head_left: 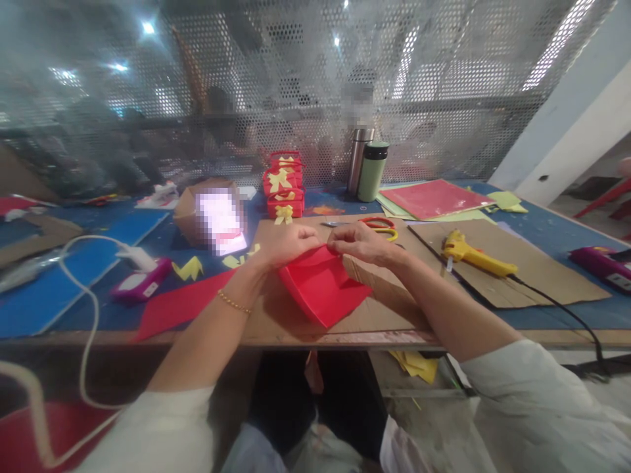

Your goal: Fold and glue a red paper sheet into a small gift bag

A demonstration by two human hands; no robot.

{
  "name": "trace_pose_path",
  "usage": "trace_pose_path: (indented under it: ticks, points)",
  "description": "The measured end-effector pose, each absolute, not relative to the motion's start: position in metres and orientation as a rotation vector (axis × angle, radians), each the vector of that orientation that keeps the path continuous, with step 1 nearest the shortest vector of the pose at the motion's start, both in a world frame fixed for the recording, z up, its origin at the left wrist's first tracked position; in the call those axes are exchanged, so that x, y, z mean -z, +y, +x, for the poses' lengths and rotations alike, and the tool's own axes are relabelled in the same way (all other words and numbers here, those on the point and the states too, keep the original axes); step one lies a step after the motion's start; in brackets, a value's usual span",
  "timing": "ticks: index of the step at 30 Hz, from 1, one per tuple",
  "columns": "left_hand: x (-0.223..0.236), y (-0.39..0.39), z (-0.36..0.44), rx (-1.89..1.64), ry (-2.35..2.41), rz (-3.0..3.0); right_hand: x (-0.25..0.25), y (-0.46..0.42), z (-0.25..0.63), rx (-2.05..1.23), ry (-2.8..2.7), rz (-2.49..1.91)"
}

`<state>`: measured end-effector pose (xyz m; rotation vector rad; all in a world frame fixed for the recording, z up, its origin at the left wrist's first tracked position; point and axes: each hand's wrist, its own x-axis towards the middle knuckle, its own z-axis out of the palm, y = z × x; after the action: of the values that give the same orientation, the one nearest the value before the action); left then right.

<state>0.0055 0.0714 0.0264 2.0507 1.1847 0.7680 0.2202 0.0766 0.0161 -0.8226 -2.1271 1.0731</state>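
Observation:
Between my hands is a piece of folded red paper (pixel 323 289), tilted over a brown cardboard sheet (pixel 276 315) at the table's front. My left hand (pixel 290 246) grips its upper left edge with the fingers closed. At the upper right edge, my right hand (pixel 362 242) pinches the paper between thumb and fingers. Creases run across the paper, and its lower corner points toward me. Just behind my right hand lie scissors (pixel 387 226) with red and yellow handles. Beyond my left hand stand several small red paper boxes (pixel 284 190) with yellow bows.
A yellow glue gun (pixel 478 256) rests on cardboard at right, its black cord hanging over the edge. Two bottles, one green (pixel 373 174), stand at the back. A lit phone (pixel 221 220), purple power strip (pixel 142 282) and red paper strip (pixel 185 303) are left.

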Motion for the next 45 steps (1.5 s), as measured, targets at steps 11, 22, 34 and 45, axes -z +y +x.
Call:
trace_pose_path:
  ticks: [11, 22, 34, 45]
  points:
    - [-0.025, 0.074, 0.008, -0.66, 1.018, 2.046, -0.015, 0.077, 0.219, -0.908, -2.247, -0.807]
    - [-0.032, 0.065, 0.006, -0.699, 1.017, 1.826, -0.018, 0.078, 0.221, -0.89, -2.276, -0.819]
    - [-0.031, 0.068, 0.007, -0.681, 1.088, 2.082, -0.017, 0.076, 0.22, -0.849, -2.286, -0.828]
    - [-0.027, 0.084, -0.004, -1.275, 1.338, 1.814, -0.019, 0.091, 0.234, -1.38, -1.507, -0.853]
